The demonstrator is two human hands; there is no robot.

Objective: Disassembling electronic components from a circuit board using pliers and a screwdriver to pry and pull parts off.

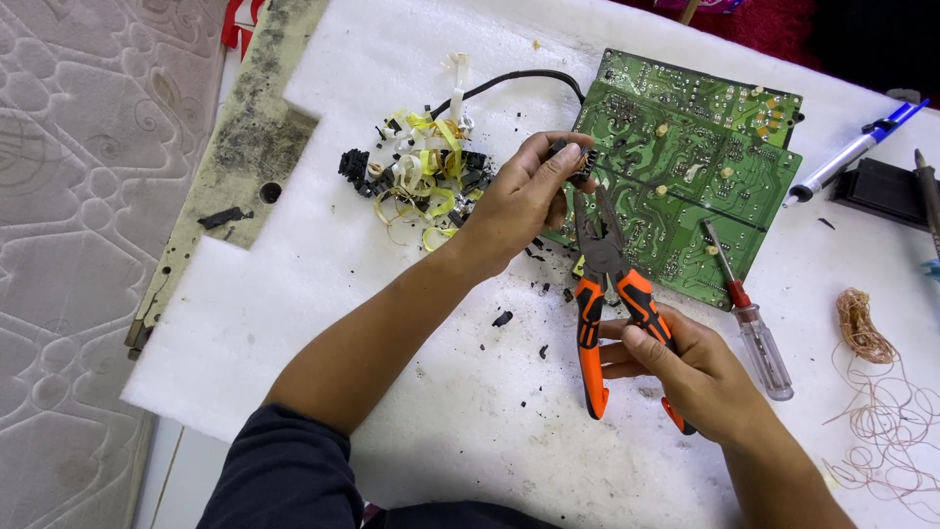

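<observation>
Two hands: left pinching small black component, right gripping orange-handled steel pliers.

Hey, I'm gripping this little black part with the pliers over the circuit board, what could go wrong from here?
1. The small black part is pinched in the left hand right at the tips of the pliers, so a slip might nip a finger.
2. If it cracks, bits may fly; black fragments already dot the white foam sheet.
3. A slip of the right hand could drive the pliers into the green circuit board.
</observation>
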